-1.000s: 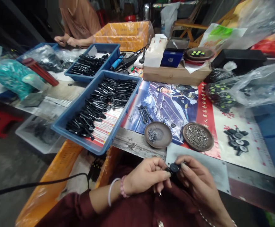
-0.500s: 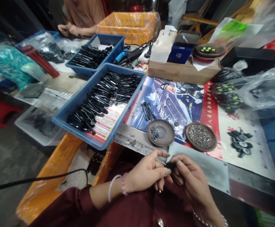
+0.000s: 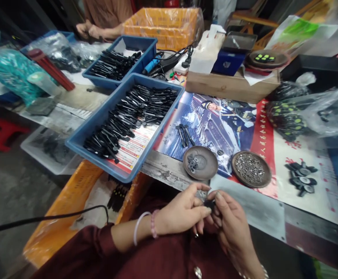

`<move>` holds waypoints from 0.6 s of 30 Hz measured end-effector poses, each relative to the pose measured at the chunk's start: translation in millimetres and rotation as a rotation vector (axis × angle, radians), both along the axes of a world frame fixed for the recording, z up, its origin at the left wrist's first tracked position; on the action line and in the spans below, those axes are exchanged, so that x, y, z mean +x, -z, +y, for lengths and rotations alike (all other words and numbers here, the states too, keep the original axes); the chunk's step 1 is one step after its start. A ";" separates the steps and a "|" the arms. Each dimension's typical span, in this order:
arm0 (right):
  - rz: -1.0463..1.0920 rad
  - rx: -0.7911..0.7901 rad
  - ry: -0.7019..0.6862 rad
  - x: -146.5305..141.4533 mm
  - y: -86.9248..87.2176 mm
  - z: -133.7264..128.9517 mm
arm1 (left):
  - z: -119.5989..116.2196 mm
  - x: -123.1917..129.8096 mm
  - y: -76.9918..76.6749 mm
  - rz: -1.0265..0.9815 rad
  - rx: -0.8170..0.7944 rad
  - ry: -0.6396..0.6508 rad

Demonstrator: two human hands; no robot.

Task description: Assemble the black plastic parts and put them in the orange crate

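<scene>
Just off the table's front edge, my left hand (image 3: 183,213) and my right hand (image 3: 234,224) meet and pinch a small black part (image 3: 210,203) between their fingertips. Fingers cover much of it. Beyond them, a brown dish (image 3: 200,162) holds a few small dark rings, and a second dish (image 3: 251,169) is filled with small metal pieces. A few thin black parts (image 3: 185,135) lie on the poster behind the first dish. To the right, several black knob-like parts (image 3: 301,178) form a small pile.
A blue tray (image 3: 99,173) of black parts stands left of the dishes, a second blue tray (image 3: 155,44) behind it. A wooden box (image 3: 229,86) stands at the back. Across the table are another person's hands (image 3: 90,30). An orange crate (image 3: 49,217) sits below, left.
The view has shifted slightly, so the table things appear a little further right. Both hands stay together on the black part, with small finger movements.
</scene>
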State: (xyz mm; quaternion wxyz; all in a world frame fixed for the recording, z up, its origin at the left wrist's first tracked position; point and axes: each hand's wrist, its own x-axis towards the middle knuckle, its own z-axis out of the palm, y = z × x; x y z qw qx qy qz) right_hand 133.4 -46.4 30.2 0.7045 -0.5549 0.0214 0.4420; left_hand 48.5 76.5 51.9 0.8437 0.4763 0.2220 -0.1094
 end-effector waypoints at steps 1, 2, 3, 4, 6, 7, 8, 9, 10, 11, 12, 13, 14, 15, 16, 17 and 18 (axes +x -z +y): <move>0.010 0.003 0.015 2.1 1.3 0.7 | 1.3 0.5 -0.2 -0.009 -0.001 0.010; 0.015 0.005 0.033 4.0 2.3 1.4 | 2.4 0.9 -0.1 -0.016 -0.005 0.020; 0.013 0.006 0.049 5.5 3.0 2.2 | 3.4 1.2 0.4 -0.017 -0.012 0.030; 0.005 0.007 0.059 6.4 3.4 2.9 | 4.1 1.4 1.0 -0.014 -0.016 0.038; -0.023 0.004 0.070 6.6 3.3 4.1 | 4.5 1.4 2.4 -0.005 -0.015 0.041; -0.040 0.004 0.073 5.9 2.9 4.5 | 4.1 1.2 2.9 -0.003 -0.012 0.035; -0.056 0.000 0.074 4.7 2.5 4.9 | 3.3 0.9 3.2 -0.004 -0.007 0.023; -0.073 -0.006 0.076 3.1 2.2 5.3 | 2.4 0.5 3.3 -0.007 -0.001 0.010; -0.088 -0.012 0.074 1.3 2.0 5.8 | 1.3 0.1 3.2 -0.012 0.004 -0.001; -0.101 -0.019 0.068 -0.6 2.0 6.3 | 0.2 -0.4 3.0 -0.014 0.009 -0.009; -0.111 -0.024 0.056 -2.4 2.3 6.8 | -0.8 -1.0 2.9 -0.015 0.016 -0.014; -0.120 -0.028 0.043 -3.8 2.8 7.1 | -1.7 -1.4 2.7 -0.014 0.023 -0.018; -0.129 -0.030 0.032 -4.3 3.5 6.9 | -2.4 -1.8 2.7 -0.013 0.031 -0.021; -0.141 -0.034 0.026 -3.6 4.3 6.0 | -2.7 -2.0 2.8 -0.014 0.038 -0.022; -0.160 -0.044 0.017 -1.3 4.8 4.1 | -2.6 -1.9 2.9 -0.018 0.045 -0.022; -0.193 -0.060 0.002 2.9 5.1 1.2 | -2.2 -1.6 3.0 -0.025 0.055 -0.020; -0.240 -0.084 -0.027 8.8 4.9 -2.5 | -1.4 -0.9 2.9 -0.037 0.065 -0.020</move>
